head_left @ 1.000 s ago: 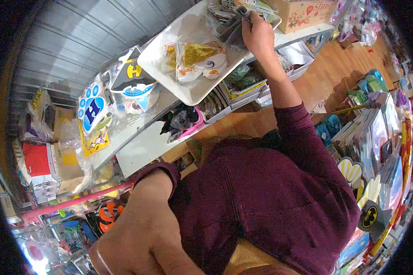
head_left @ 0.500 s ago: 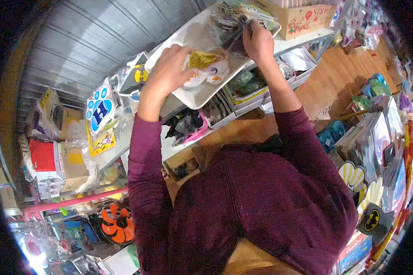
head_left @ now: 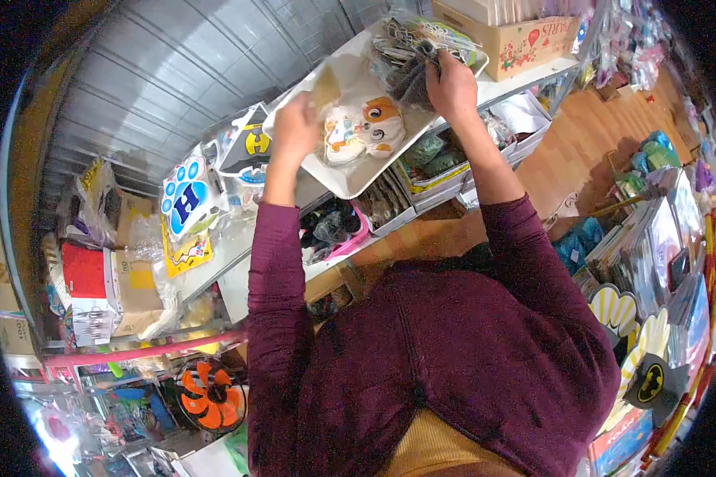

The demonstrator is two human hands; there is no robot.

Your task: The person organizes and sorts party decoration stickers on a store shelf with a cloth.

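Note:
A long white tray (head_left: pixel 338 181) rests on the shelf in front of me. Inside it lie flat white-and-brown dog-face cut-outs (head_left: pixel 382 127). My left hand (head_left: pixel 296 131) is above the tray's left part, its fingers closed on a yellowish piece (head_left: pixel 326 86) that motion blurs. At the tray's far end, my right hand (head_left: pixel 453 86) grips a dark grey bunched piece (head_left: pixel 415 79). Its material is hard to make out. Beside that piece are clear plastic bags with several flat cut-outs (head_left: pixel 429 36) inside.
A cardboard box marked PARIS (head_left: pixel 525 44) stands past the tray. Left of the tray are a blue paw sign with an H (head_left: pixel 185 199) and a Batman cut-out (head_left: pixel 254 141). Lower bins (head_left: pixel 433 159) hold bagged goods. An orange fan (head_left: pixel 211 395) is at lower left.
My left hand has closed and carried the yellowish piece up and left off the dog-face cut-outs, which now show more fully. My right hand has stayed on the dark piece.

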